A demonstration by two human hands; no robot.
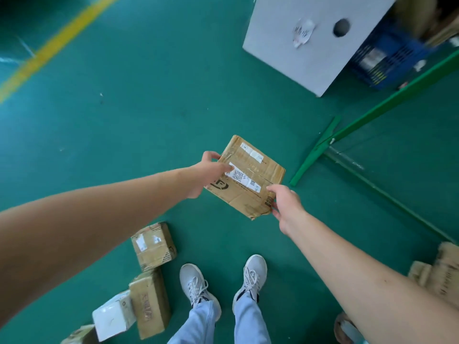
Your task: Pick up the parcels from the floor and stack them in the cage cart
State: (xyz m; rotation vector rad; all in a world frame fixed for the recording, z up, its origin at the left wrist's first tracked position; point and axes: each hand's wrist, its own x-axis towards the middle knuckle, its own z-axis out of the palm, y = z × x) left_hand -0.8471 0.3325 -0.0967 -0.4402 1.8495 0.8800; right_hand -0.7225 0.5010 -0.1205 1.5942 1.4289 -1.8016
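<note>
Green floor [149, 108], both hands gripping parcel [250, 180]

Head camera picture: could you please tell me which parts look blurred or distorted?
Head view: the held parcel and shoes are sharp; the blue crate and the boxes at the right edge are smeared; wide-angle stretch enlarges both forearms near the frame edges.

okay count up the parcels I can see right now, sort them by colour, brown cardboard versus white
Brown cardboard parcels: 5, one held, two by the left foot, one at the bottom edge, a blurred stack at right
White parcels: 1
Total: 6
</note>
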